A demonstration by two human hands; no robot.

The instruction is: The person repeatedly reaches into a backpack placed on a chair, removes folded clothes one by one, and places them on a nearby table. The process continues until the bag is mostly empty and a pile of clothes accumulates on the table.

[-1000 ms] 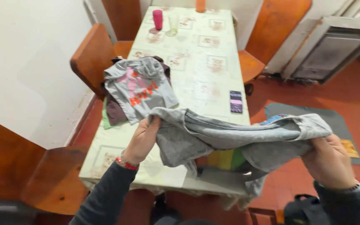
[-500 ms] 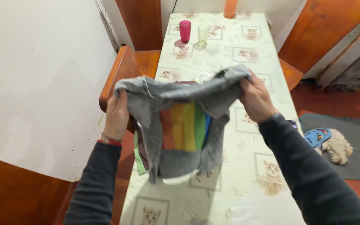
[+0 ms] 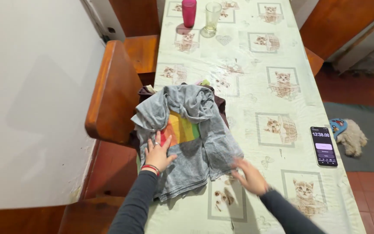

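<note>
The grey shirt (image 3: 191,134) looks soft and light (it rumples easily). Left hand (image 3: 157,152) presses flat, open, at seven o'clock; right hand (image 3: 249,175) hovers released at its five o'clock hem, the likely grip.

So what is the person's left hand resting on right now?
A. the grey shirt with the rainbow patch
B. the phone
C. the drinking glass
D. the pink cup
A: the left hand lies flat on the grey shirt, right at its rainbow patch, while the pink cup, drinking glass and phone sit apart on the table.
</note>
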